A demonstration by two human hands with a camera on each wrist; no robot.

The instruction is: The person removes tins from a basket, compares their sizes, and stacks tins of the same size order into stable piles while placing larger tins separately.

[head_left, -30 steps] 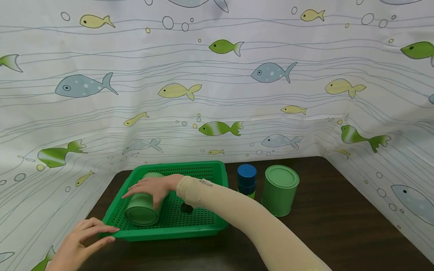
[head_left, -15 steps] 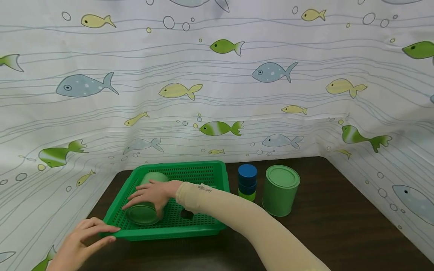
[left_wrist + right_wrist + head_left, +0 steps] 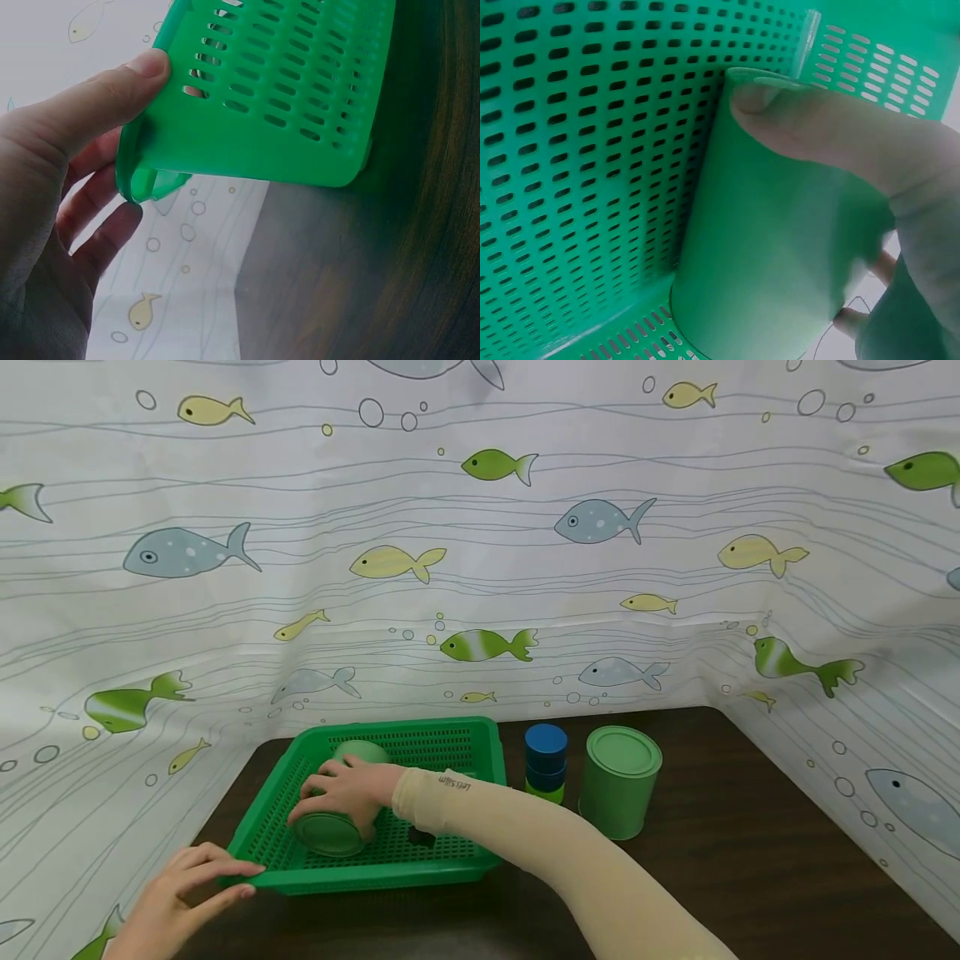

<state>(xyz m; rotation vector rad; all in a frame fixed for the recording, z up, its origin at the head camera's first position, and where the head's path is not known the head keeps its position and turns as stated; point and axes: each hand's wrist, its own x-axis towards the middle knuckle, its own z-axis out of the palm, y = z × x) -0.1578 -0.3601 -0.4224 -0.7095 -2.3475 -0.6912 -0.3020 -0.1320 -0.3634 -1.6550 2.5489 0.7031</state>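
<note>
A green can (image 3: 330,835) lies on its side in the left half of a green plastic basket (image 3: 375,877). My right hand (image 3: 348,789) lies over the can and grips it, hiding its middle. In the right wrist view the thumb presses near the rim of the can (image 3: 757,247), while some fingertips show on its other side. My left hand (image 3: 176,893) pinches the near left corner of the basket. The left wrist view shows the thumb on the basket wall (image 3: 255,142) and the fingers curled around its rim.
Right of the basket stands a blue and lime-green stack of round pieces (image 3: 546,760). Beside it a second green can (image 3: 619,781) stands upright on the dark wood table (image 3: 750,860). A small black thing (image 3: 422,837) shows inside the basket. A fish-patterned sheet (image 3: 480,593) surrounds the table.
My right hand has shifted slightly right and toward me on the can. The can has moved a little to the right within the basket. The left hand stays at the corner.
</note>
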